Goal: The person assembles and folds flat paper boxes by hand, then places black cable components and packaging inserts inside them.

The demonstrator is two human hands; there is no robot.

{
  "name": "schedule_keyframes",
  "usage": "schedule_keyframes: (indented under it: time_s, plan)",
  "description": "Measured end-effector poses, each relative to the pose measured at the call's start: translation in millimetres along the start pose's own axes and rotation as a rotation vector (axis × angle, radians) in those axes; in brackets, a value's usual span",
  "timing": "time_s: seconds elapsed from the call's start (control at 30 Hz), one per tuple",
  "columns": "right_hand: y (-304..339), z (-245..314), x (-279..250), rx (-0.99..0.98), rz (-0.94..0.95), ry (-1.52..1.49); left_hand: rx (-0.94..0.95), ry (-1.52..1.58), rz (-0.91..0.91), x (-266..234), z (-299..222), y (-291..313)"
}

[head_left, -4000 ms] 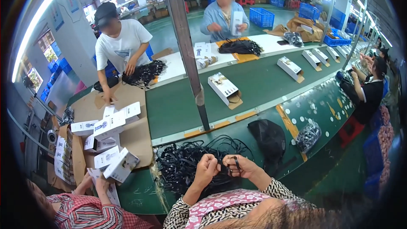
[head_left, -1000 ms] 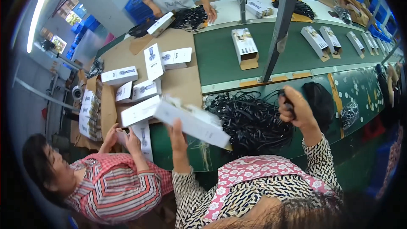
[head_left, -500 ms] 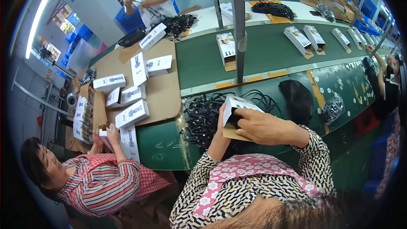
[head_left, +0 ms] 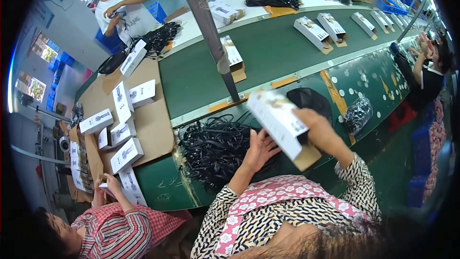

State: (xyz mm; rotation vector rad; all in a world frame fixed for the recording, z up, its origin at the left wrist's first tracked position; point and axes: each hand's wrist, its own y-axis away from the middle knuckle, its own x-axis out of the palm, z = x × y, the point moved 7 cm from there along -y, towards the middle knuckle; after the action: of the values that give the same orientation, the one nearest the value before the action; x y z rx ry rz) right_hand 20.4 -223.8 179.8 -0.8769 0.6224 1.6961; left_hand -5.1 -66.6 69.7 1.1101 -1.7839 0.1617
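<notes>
My right hand (head_left: 320, 132) grips a white printed carton (head_left: 277, 120) by its side, slightly blurred by motion. The carton is tilted, its open end with a brown cardboard flap pointing toward me; what lies inside is dark and cannot be made out. Just left of the carton, my left hand (head_left: 259, 151) is spread with its fingers apart and holds nothing. Below and beside that hand lies a heap of black cables (head_left: 211, 151) on the green worktop.
A green conveyor belt (head_left: 191, 76) carries several open white cartons (head_left: 311, 33) beyond a metal post (head_left: 206, 24). Closed boxes (head_left: 127, 156) lie on cardboard at left, near a co-worker (head_left: 120, 225). A black mesh bag (head_left: 309, 103) and a clear plastic bag (head_left: 358, 115) sit at right.
My left hand has let go of the carton and opened. My right hand has come off the carton's open end and now grips its side. The view has turned somewhat.
</notes>
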Motion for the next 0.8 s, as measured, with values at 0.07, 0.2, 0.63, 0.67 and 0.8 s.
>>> schedule_keyframes:
  time_s: [0.07,0.2,0.63,0.67,0.8]
  plan:
    - [-30,-41,-20,0.061,-0.101,0.111,0.014,-0.496,-0.123,-29,1,-12]
    - [-119,-126,-42,0.044,-0.294,0.237,0.334,-1.349,-0.402,-53,-31,-4]
    - [-117,-144,156,-0.03,0.158,-0.017,0.256,-1.78,-0.454,-105,0,-12]
    - [-107,-145,169,-0.01,0.175,0.009,0.241,-1.788,-0.431,-103,-1,-14]
    - [-94,-137,162,-0.035,0.026,0.036,0.294,-1.768,-0.372,-81,-10,-3]
